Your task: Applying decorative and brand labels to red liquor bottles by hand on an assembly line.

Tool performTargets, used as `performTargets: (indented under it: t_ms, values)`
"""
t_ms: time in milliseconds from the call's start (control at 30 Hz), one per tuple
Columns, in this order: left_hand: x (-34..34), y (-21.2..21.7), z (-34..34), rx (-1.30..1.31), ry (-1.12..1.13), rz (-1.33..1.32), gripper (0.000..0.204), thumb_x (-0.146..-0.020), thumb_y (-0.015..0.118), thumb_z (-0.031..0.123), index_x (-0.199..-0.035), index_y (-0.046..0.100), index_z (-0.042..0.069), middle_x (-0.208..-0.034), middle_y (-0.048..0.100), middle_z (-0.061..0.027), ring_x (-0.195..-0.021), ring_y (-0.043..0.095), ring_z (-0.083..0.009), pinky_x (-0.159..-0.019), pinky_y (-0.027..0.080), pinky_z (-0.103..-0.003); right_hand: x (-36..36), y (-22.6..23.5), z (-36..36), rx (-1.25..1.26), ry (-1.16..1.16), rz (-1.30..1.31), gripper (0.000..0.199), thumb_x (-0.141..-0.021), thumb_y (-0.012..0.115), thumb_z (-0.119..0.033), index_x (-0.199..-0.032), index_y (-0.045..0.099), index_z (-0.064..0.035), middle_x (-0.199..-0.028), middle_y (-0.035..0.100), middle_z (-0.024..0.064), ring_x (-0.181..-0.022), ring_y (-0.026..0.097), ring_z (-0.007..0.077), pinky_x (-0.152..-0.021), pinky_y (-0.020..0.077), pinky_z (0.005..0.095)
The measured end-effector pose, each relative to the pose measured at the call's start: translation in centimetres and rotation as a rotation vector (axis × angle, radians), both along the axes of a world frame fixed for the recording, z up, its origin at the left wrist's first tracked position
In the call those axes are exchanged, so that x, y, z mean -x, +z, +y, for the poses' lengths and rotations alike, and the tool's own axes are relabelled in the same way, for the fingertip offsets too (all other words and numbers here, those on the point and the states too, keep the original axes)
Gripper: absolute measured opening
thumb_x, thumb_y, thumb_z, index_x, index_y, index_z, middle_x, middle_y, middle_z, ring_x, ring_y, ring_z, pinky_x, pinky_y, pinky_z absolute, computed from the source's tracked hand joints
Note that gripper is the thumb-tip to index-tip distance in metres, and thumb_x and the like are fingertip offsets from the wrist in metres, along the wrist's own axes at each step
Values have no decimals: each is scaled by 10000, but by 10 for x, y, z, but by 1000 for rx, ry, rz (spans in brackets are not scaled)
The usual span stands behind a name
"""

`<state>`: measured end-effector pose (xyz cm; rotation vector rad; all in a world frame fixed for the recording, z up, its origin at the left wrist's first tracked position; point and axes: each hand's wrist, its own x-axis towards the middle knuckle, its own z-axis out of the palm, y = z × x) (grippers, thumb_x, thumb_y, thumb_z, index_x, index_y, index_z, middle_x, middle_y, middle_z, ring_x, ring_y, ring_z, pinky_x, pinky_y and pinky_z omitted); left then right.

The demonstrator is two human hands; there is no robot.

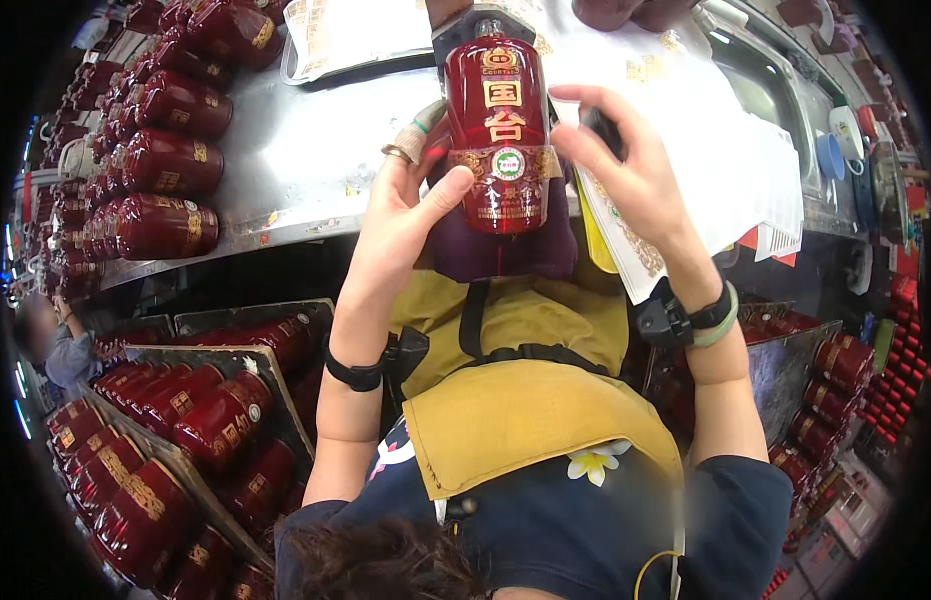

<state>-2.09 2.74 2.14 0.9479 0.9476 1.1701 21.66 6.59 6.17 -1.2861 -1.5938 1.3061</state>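
Note:
A dark red glass bottle (501,125) with gold decoration lies in front of me, its neck pointing away. Across its lower part runs a translucent patterned label (534,163) with a round green-and-white emblem. Beneath the bottle is a dark purple padded support (466,250). My left hand (411,190) holds the bottle's left side, thumb at the label's left end; a covering wraps one finger, and other fingertips are partly hidden. On the other side my right hand (631,165) has its fingers apart, their tips close to the bottle's right edge; contact is unclear.
Several red bottles (176,160) lie stacked along the table's left side. Crates (231,400) of similar bottles stand below on both sides. White label sheets (706,150) cover the right of the metal table (286,170). Another person (66,345) is at far left.

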Motion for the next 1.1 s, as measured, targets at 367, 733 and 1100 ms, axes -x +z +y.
performTargets:
  t_ms: [367, 733, 1100]
  values:
    - [-4, 2, -1, -28, -11, 98, 900, -820, 856, 94, -1560, 353, -5, -1533, 466, -149, -1434, 417, -252, -1223, 315, -412, 4, -41, -17, 231, -34, 198, 738, -791, 917, -238, -1364, 538, 32, -917, 481, -51, -821, 451, 49, -730, 443, 213]
    - [-1, -1, -1, -10, -12, 47, 894, -813, 850, 56, -1555, 356, -10, -1526, 479, -148, -1428, 438, -249, -1212, 342, -414, 3, -46, -13, 214, -2, 180, 750, -779, 921, -218, -1380, 549, 34, -913, 459, -71, -828, 427, 52, -762, 429, 209]
    - [0, -1, -1, 14, -23, 55, 863, -846, 832, 70, -1561, 355, -6, -1537, 471, -144, -1417, 447, -235, -1202, 357, -398, 1, -25, -12, -67, -121, 171, 480, -974, 689, -115, -1414, 520, -27, -1014, 666, 38, -935, 610, 108, -857, 493, 256]
